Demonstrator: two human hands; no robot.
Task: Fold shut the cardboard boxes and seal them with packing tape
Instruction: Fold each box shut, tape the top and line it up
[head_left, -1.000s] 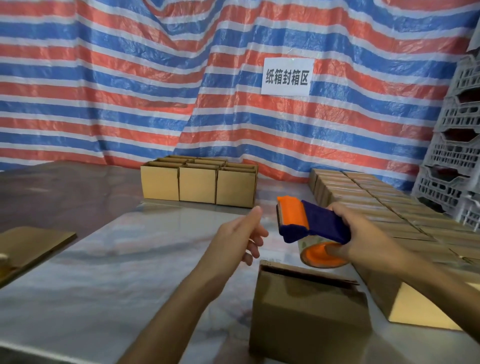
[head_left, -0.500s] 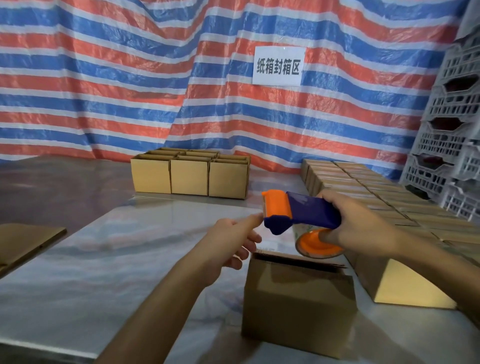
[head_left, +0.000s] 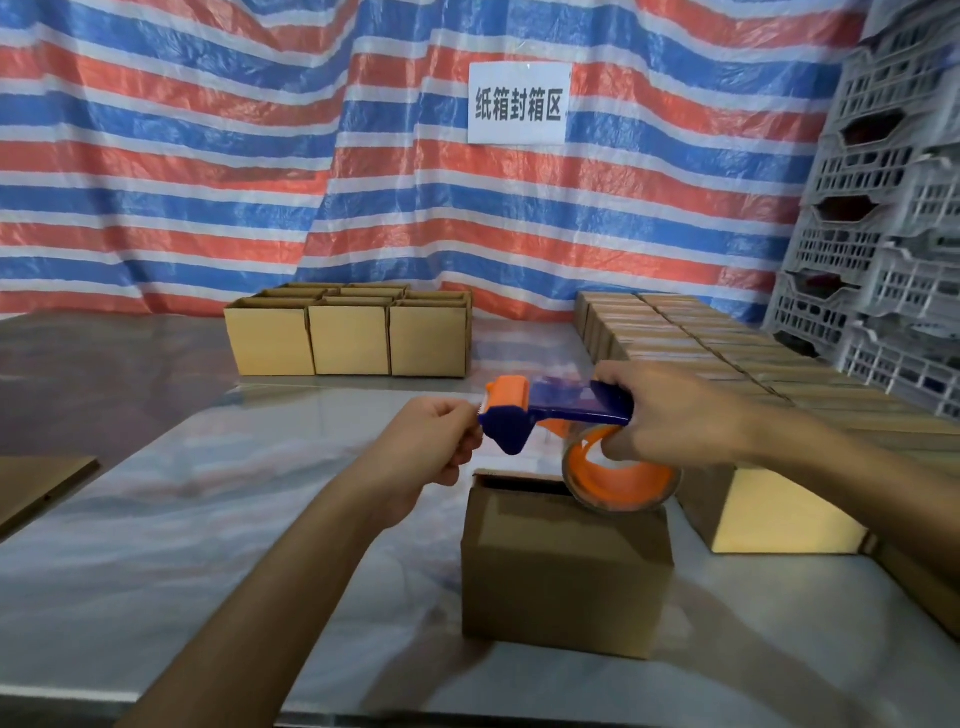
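While the right grip (head_left: 675, 415) is clenched round the handle of the tape dispenser (head_left: 561, 405), the left grip (head_left: 441, 441) pinches at its front edge. Step judged in hand: drawing tape free. The next move calls for laying the end on the cardboard box (head_left: 566, 566), directly beneath on the tabletop (head_left: 208, 519). Box: plain brown, flaps folded down, dark gap along the far edge, no tape visible.
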